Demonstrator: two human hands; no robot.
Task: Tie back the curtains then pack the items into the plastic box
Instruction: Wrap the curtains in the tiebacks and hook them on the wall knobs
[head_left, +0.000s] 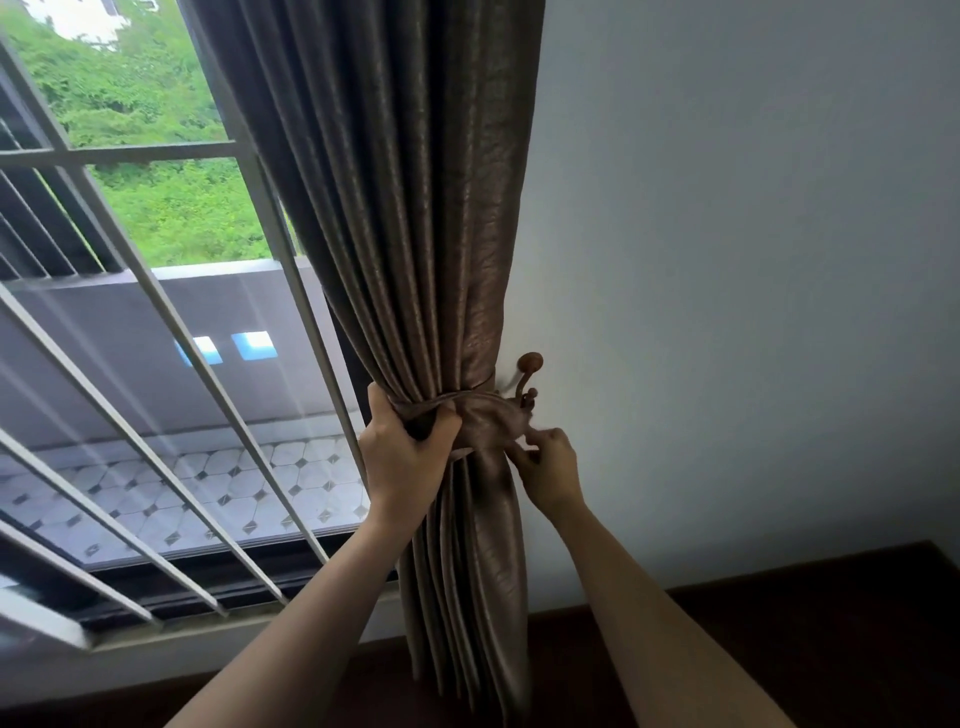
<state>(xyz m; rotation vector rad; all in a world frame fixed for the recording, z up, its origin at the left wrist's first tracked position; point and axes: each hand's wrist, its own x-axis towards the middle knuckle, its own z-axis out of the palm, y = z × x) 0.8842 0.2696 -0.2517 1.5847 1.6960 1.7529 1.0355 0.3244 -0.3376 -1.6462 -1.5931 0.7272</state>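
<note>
**Both hands at the tied waist of one curtain**

On the left, a window (171, 218) fills the view, crossed by several slanted pale bars (171, 332) and one crossbar. Through it show green trees (156, 156), a grey balcony wall (130, 338) and a tiled balcony floor (156, 493). The nearest bar runs down just beside the curtain's left edge, so the left hand has little room on that side.

There is one curtain (415, 208), brown with a dull sheen, hanging in long narrow pleats between the window and the wall. It is drawn in tight at the waist and spreads out again below, and its hem hangs over the dark floor (831, 623).

One band (488, 415) of the same brown cloth wraps that waist. The left hand (402, 457) grips the gathered curtain at the band's left side, with the fingers curled round the bunched cloth and the thumb up against the folds.

The right hand (550, 467) is at the band's right end, just below the hook, with its fingertips drawn together in a pinch on the band. Blur hides the finer detail of that grip.

One brown hook (529, 364) is fixed to the wall just right of the curtain's edge. It has a round knob on top and a smaller prong beneath, and the band's end reaches it.

To the right, the plain pale wall (753, 260) gives the right arm open room.
</note>
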